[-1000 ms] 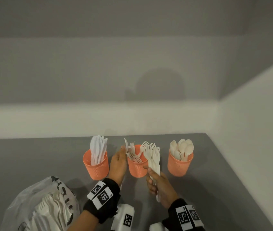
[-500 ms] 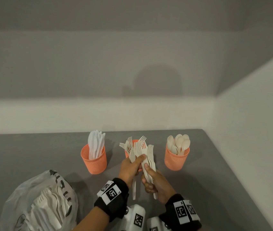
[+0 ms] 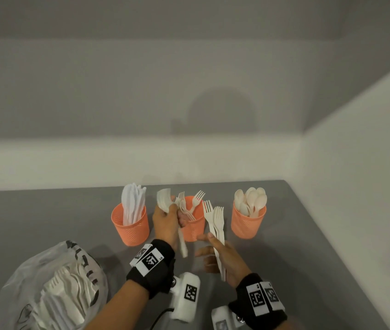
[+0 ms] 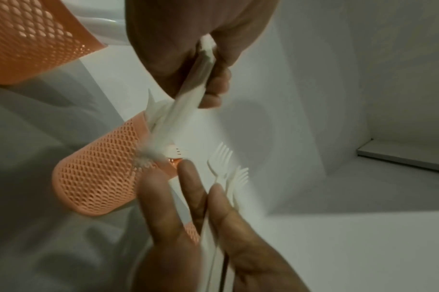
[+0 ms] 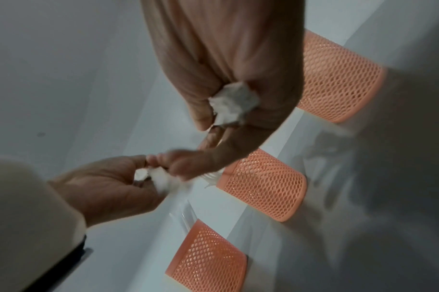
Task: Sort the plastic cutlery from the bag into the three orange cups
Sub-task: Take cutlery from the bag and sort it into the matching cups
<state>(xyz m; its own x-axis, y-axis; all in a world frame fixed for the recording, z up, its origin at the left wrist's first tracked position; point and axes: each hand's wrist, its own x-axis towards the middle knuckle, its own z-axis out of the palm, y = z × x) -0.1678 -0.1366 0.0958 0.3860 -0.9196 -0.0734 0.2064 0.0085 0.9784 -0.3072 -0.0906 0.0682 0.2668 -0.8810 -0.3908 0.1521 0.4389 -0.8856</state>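
Note:
Three orange mesh cups stand in a row: the left cup holds knives, the middle cup forks, the right cup spoons. My left hand grips one white fork, blurred by motion, at the middle cup's left rim; in the left wrist view its tines are at that cup's mouth. My right hand holds a bundle of forks upright, just in front of and right of the middle cup. The handle ends stick out of its curled fingers.
A clear plastic bag with more white cutlery lies at the front left of the grey table. White walls close the back and the right side. Bare table surface lies in front of the cups and to the right.
My left hand went from the middle cup to the bundle, took one fork from it, and has carried it up and left to the cup. The right hand's bundle has moved slightly right.

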